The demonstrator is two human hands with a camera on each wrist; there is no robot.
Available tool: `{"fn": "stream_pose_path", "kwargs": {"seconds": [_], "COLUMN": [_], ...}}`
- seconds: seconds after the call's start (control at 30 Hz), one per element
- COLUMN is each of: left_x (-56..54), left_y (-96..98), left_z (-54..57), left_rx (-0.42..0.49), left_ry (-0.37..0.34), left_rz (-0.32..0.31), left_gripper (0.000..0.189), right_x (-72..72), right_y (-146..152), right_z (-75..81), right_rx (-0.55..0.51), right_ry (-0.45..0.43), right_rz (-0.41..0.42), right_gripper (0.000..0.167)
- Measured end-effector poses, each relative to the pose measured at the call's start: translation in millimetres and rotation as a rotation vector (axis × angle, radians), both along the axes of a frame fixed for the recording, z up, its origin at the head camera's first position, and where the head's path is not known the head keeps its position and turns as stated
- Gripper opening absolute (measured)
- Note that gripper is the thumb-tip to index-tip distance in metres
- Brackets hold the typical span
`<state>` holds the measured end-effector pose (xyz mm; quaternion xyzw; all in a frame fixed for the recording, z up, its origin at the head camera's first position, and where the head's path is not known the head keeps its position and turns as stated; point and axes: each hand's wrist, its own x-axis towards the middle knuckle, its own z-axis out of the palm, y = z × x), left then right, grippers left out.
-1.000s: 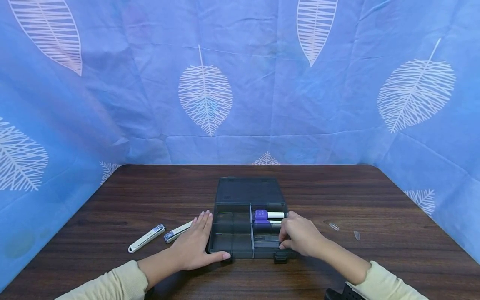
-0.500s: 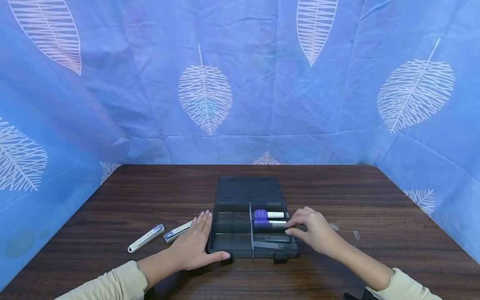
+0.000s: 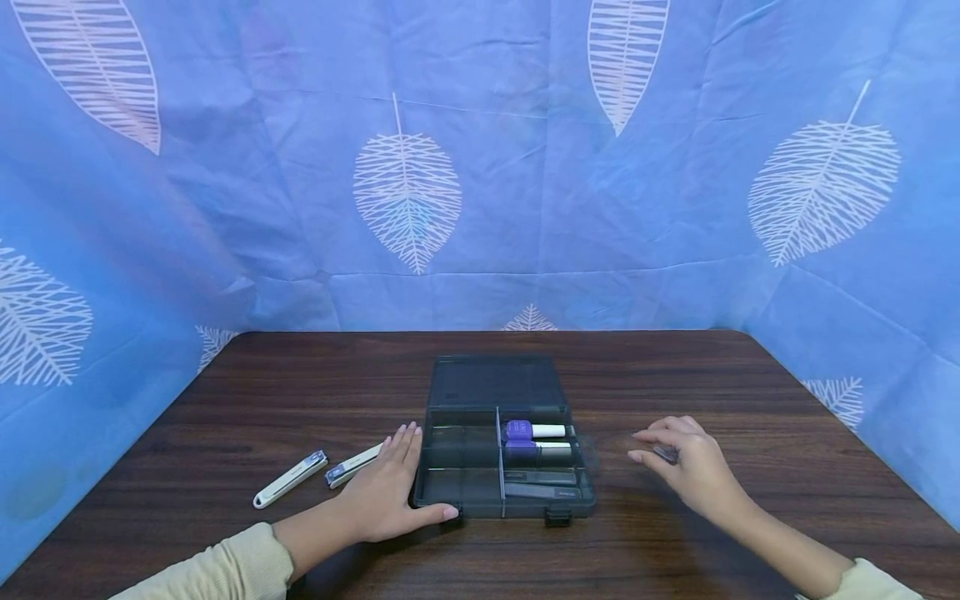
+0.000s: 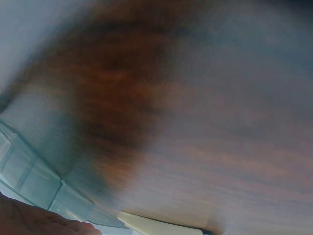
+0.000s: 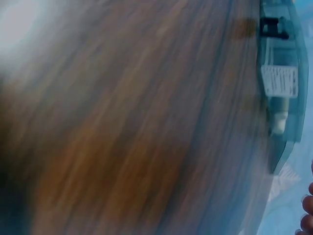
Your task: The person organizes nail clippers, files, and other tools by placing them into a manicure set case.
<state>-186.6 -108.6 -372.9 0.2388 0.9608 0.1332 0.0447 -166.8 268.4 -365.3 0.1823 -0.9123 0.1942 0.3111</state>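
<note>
A dark see-through compartment box [image 3: 461, 481] stands with its lid [image 3: 495, 379] folded back. My left hand [image 3: 382, 496] rests against its left side, fingers straight, thumb along the front edge. Two purple nail polish bottles [image 3: 519, 430] lie in the right half, above two flat dark strips [image 3: 540, 477]. My right hand [image 3: 693, 467] is away from the box to the right, thumb and fingers apart. A small clear nail tip [image 3: 665, 453] shows between them, close to the fingers. In the right wrist view, only fingertips [image 5: 307, 218] appear at the lower right edge.
Two pale nail clippers lie left of the box: one farther left [image 3: 291, 479], the other [image 3: 352, 465] partly behind my left hand. The brown wooden table [image 3: 360, 367] runs back to a blue cloth [image 3: 300, 208] printed with leaves.
My right hand has drawn out of the box's right half and moved right to the nail tips. The lower bottle and the dark strips are now uncovered. My left hand stays in place.
</note>
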Motion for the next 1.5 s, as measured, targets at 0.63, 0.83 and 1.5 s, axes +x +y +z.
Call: {"fn": "stream_pose_path", "kwargs": {"seconds": [0.63,0.83,1.5], "left_x": [-1.5,-1.3,0.6], "left_y": [-0.5,-0.5,0.1], "left_z": [-1.6,-1.3,0.2], "left_rx": [-0.008,-0.004,0.002], "left_ry": [0.001,0.002,-0.007], "left_rz": [0.002,0.001,0.011], "left_gripper": [0.110,0.110,0.110], "right_x": [-8.8,-10.2,-17.1], "right_y": [40,42,42], "right_z": [-17.9,-17.9,-16.7], "right_rx": [0.032,0.044,0.076], "right_ry": [-0.094,-0.210,-0.322], "right_rz": [-0.130,-0.146,-0.168], "right_gripper": [0.023,0.017,0.006]}}
